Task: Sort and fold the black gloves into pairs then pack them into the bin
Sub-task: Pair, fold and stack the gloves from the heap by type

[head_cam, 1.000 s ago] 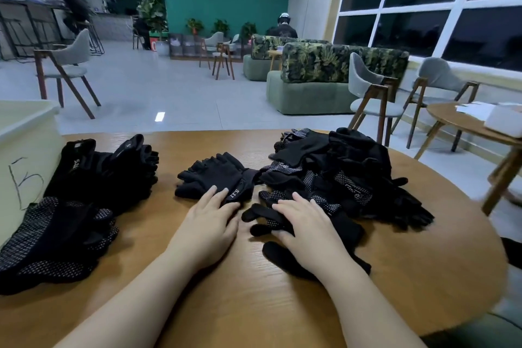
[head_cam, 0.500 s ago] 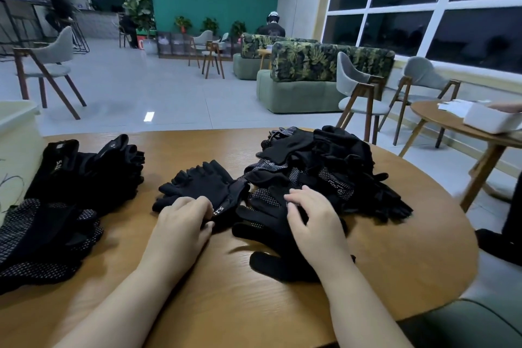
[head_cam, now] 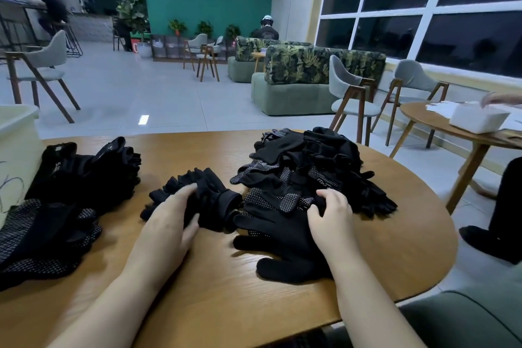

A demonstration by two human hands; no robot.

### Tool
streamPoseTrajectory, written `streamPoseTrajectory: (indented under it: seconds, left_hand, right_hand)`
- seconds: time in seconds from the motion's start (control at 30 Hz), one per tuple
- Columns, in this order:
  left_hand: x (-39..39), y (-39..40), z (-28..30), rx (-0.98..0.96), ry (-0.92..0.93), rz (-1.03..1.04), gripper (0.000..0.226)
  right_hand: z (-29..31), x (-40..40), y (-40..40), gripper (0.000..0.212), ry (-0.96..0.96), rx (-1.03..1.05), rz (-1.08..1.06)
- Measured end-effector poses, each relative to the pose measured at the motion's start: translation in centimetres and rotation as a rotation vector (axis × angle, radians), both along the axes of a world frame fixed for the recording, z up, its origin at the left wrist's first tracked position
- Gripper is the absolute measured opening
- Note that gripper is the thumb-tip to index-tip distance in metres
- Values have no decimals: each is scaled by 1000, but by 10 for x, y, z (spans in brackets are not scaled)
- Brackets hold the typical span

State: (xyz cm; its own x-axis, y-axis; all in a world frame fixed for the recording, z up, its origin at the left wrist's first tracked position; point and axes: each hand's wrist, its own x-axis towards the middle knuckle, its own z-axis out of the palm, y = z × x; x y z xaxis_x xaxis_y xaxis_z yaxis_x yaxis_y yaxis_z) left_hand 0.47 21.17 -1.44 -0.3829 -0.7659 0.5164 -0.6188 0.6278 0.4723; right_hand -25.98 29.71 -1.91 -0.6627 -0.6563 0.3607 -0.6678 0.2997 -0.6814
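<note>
On table (head_cam: 214, 299), left hand (head_cam: 169, 223) gripping gloves (head_cam: 209, 200), right hand (head_cam: 333, 217) curled

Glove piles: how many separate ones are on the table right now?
4. Dotted pile at near left; plain pile behind it; small pile in the centre under the left hand; big heap on the right. Single gloves can't be counted.

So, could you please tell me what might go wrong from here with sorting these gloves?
The left hand grips a bunched plain black glove beside the big unsorted black glove heap; they touch, so it could merge back. The right hand digs into dotted gloves; dragging may scatter them toward the round wooden table's edge.
</note>
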Motion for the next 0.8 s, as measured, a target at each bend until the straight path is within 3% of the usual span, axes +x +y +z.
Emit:
streamPoseTrajectory:
  seconds: [0.1, 0.23, 0.33, 0.5, 0.67, 0.8]
  left_hand:
    - [6, 6, 8, -50, 160, -43, 49]
    - [15, 10, 4, -110, 119, -16, 28]
    - [21, 13, 1, -94, 77, 22, 41]
    - [31, 17, 1, -207, 88, 122, 60]
    - [37, 25, 3, -247, 125, 137, 50]
    - [48, 35, 5, -220, 75, 170, 40]
  right_hand:
    - [2, 1, 2, 33, 10, -45, -14]
    - [9, 0, 0, 36, 36, -97, -34]
    - [22, -15, -11, 37, 93, -106, -61]
    - [38, -50, -28, 35, 94, 111, -103]
    - [38, -61, -36, 39, 184, 307, -38]
    - [36, -58, -36, 44, 201, 267, -46]
